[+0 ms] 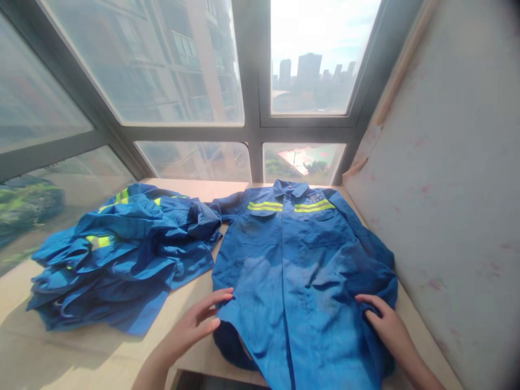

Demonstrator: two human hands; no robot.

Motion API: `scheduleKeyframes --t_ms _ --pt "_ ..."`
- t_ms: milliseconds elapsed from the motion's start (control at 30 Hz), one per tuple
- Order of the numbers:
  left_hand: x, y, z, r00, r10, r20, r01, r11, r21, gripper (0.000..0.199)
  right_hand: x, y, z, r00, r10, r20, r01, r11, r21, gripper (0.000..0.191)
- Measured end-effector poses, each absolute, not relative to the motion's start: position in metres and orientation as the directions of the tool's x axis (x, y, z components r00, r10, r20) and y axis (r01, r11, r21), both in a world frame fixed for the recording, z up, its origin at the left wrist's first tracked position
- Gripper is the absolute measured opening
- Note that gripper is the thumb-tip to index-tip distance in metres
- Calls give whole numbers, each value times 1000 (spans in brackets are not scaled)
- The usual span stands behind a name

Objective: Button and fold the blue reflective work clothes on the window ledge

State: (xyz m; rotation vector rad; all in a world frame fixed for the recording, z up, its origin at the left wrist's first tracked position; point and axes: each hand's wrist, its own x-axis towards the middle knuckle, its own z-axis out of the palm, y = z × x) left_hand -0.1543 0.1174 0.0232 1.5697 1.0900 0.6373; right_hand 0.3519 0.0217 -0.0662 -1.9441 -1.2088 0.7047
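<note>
A blue work jacket (260,271) lies spread front side up, its collar towards the window and its lower edge towards me. Yellow-green reflective stripes (314,206) cross its chest. My left hand (199,319) is at the jacket's left side, thumb and fingers apart, fingertips at the cloth's edge. On the opposite side, my right hand (384,322) has its index finger stretched over the cloth and its thumb a little apart; its other fingers are partly hidden. The jacket's right sleeve (377,254) lies along that side.
More blue clothing with reflective strips (122,260) lies in a crumpled heap on the left. Both rest on a pale wooden surface (195,352), with a dark opening below its front edge. Grey-framed windows (254,97) stand behind; a papered wall (459,216) rises close on the right.
</note>
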Motion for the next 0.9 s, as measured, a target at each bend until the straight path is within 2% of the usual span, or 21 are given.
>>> scheduleKeyframes --t_ms 33,100,167,233,300,367,467,767,900 --pt "-161 125 30 406 909 -93 328 -50 943 44 349 21 -69 416 909 -38 543 -281 -792 40" --pt "-168 146 41 228 972 57 449 -157 880 40 344 19 -74 425 904 39 608 -253 -752 38" --pt "-169 173 45 88 968 235 654 -234 719 38 339 18 -77 429 898 97 652 -233 -721 37" --pt "-164 202 43 88 938 336 813 -262 520 38 338 16 -79 428 896 119 667 -224 -710 36" --pt "-157 226 40 132 935 328 873 -267 409 36 339 16 -81 429 895 123 670 -224 -708 35" --pt "-150 242 38 138 957 257 876 -239 419 32 341 15 -83 433 892 126 675 -229 -701 35" --pt "-146 251 39 102 979 175 850 -178 497 34 343 14 -86 440 890 118 676 -242 -696 36" --pt "-140 238 47 34 979 200 844 -136 520 38 341 14 -87 436 891 124 675 -233 -701 36" --pt "-144 202 37 37 979 199 837 -139 529 33 338 15 -86 444 888 120 661 -234 -713 35"
